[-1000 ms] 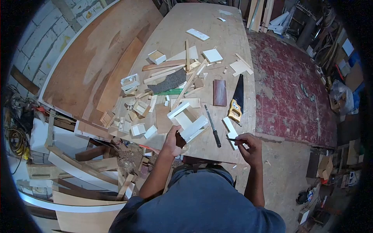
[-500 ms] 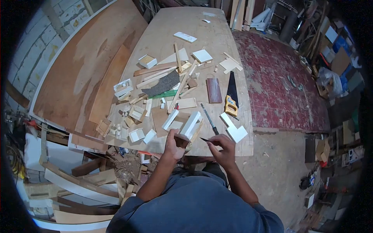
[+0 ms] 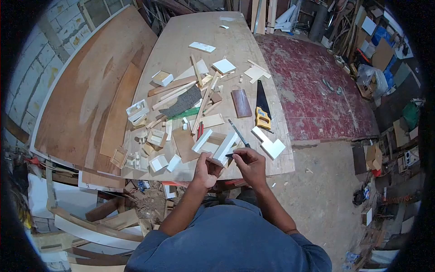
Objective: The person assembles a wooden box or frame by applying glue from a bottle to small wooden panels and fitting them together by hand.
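by the near edge of the tabletop (image 3: 274, 167), the left hand (image 3: 205, 174) grips the wooden box (image 3: 225, 147), presumably steadying it against the dark tool (image 3: 229, 155) the right hand (image 3: 252, 168) pinches.

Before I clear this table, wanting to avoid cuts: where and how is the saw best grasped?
Likely by wrapping its yellow handle, coming from the table's near edge: the saw lies with that looped handle toward that edge and its dark blade pointing away.
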{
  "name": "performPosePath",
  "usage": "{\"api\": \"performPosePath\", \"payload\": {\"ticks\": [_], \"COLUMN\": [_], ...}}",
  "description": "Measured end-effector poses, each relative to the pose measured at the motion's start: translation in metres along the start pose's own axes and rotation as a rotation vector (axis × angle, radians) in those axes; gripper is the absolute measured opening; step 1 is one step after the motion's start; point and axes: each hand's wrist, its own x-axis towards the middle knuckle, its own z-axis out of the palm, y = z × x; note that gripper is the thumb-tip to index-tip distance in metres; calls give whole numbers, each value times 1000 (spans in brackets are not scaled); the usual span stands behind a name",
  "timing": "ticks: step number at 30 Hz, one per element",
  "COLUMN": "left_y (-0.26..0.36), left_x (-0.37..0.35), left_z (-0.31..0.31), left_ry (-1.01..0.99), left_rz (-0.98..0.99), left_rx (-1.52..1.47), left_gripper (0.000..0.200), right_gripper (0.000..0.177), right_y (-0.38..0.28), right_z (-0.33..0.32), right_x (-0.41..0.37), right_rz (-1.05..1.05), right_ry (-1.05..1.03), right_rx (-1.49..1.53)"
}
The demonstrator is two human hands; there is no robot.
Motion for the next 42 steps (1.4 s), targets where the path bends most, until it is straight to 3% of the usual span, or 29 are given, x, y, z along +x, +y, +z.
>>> {"api": "performPosePath", "payload": {"ticks": [6, 11, 20, 31, 33, 37, 39, 40, 42], "left_y": [-2, -2, 3, 6, 7, 14, 20, 22, 27], "left_x": [-5, -9, -12, -4, -6, -24, -31, -27, -30], "left_z": [-5, -6, -3, -6, -3, 11, 18, 16, 16], "left_ry": [-97, -60, -50, -74, -79, -140, -153, -238, -251], "left_rz": [23, 76, 92, 93, 187, 327, 391, 473, 424], "left_rx": [62, 64, 56, 60, 154, 407, 595, 667, 732], "left_gripper": [34, 35, 37, 41, 41, 45, 49, 57, 61], "right_gripper": [12, 13, 12, 11, 12, 16, 22, 28, 28], "right_y": [-2, -7, -1, -6, -8, -28, -49, -53, -58], "right_z": [6, 5, -1, -9, -11, -26, -37, -41, -48], "right_x": [-4, -7, -5, -7, -7, -6, 1, 5, 15], "right_rz": [-5, 151, 214, 218, 204, -7, -436, -510, -544], "right_ry": [-28, -61, -96, -64, -58, -49, -192, -252, -338], "right_rx": [33, 176, 378, 460, 463, 313, -167, -217, -291]}}
